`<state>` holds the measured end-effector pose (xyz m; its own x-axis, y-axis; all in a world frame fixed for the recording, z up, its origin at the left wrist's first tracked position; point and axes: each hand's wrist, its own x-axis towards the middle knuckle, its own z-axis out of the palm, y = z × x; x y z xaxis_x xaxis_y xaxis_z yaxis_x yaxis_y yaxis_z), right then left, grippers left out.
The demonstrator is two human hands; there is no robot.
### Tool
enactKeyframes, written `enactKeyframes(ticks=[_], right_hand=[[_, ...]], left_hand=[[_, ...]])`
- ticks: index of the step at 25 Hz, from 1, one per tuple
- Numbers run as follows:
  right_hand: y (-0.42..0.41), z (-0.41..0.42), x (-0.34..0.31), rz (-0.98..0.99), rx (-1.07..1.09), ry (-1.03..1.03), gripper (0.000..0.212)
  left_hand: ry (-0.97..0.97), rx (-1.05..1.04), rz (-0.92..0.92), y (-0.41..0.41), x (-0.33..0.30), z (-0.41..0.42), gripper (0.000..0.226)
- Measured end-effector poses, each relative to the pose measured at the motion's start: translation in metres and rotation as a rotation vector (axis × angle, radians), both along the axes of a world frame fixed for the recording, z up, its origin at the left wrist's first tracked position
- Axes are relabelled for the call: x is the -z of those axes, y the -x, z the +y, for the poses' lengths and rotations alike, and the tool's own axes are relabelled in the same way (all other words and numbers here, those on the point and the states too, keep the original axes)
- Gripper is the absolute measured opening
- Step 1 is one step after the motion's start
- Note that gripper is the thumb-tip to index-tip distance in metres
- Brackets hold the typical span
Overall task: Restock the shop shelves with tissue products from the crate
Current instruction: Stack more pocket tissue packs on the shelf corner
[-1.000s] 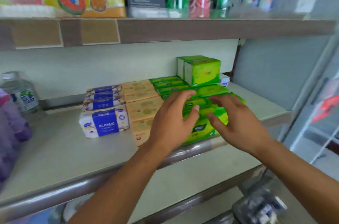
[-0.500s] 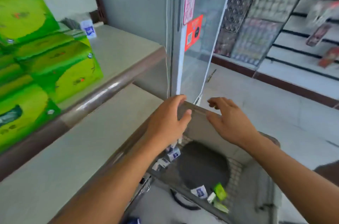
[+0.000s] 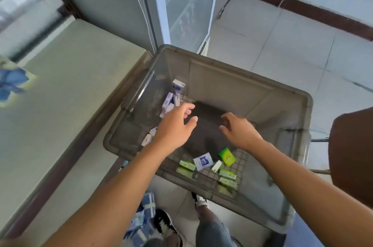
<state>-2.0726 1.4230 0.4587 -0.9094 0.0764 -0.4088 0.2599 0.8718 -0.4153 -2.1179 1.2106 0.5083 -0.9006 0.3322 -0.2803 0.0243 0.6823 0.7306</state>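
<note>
Both hands reaching empty into the crate (image 3: 238,69) — fingers spread loosely.
Small green packs (image 3: 227,156) and a white-blue one (image 3: 203,161) are lying nearest; purple packs (image 3: 168,102) are leaning farther left — likely light, soft; pinching the flat sides should be suiting left hand (image 3: 173,125) and right hand (image 3: 241,132).

Bare forearms (no sleeves in view), grey shorts (image 3: 212,232), black-and-white patterned shoes (image 3: 165,224)
</note>
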Motion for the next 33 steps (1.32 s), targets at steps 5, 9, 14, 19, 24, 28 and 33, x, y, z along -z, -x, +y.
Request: enactKeyframes(ticks=[5, 9, 14, 19, 24, 28, 33], right_hand=[[-0.024, 0.022, 0.1, -0.418, 0.058, -0.087, 0.041], [-0.032, 0.021, 0.149, -0.5, 0.093, -0.087, 0.05], [-0.037, 0.022, 0.18, -0.506, 0.118, -0.101, 0.062], [-0.015, 0.018, 0.167, -0.381, 0.483, 0.241, 0.031], [0.023, 0.006, 0.114, -0.136, 0.628, 0.701, 0.008], [0.021, 0.009, 0.1, -0.259, 0.834, 0.952, 0.013], [-0.02, -0.003, 0.147, -0.66, 0.107, 0.085, 0.048]], left_hand=[[0.213, 0.103, -0.287, 0.003, 0.066, 0.036, 0.032], [0.366, 0.228, -0.447, 0.005, 0.105, 0.042, 0.033], [0.351, 0.212, -0.465, 0.007, 0.141, 0.052, 0.03], [0.373, 0.204, -0.49, 0.011, 0.149, 0.061, 0.037], [0.111, 0.01, -0.468, 0.021, 0.149, 0.07, 0.046], [-0.042, -0.099, -0.575, 0.027, 0.144, 0.063, 0.023], [-0.088, -0.163, -0.659, 0.027, 0.14, 0.053, 0.029]])
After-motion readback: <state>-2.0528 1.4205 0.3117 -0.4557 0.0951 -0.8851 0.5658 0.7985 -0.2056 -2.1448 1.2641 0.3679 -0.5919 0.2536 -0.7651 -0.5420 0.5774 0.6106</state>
